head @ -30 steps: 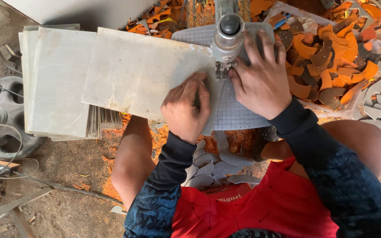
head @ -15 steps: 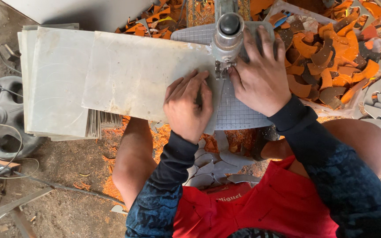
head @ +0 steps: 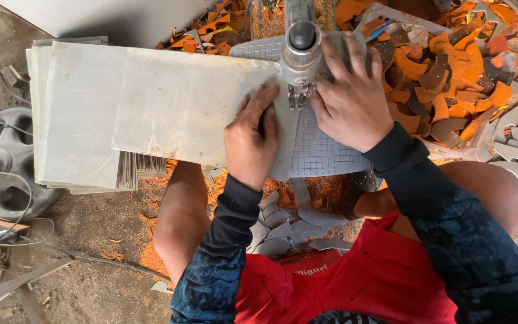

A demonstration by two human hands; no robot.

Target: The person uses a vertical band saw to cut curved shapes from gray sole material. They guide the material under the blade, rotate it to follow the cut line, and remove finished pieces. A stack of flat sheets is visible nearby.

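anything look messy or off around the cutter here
Yes. Orange and brown offcuts lie heaped loose to the right of the cutter, and grey cut pieces litter the floor between the person's knees. Orange dust is spread over the ground. Both the left hand and the right hand press the sheet very close to the blade.

1. One view only, from a camera worn on the person's head.
2. It faces steeply down, close over the left hand [head: 252, 141] and right hand [head: 349, 102].
3. Beyond the hands lies the worktop [head: 325, 153]; nearer are the knees.
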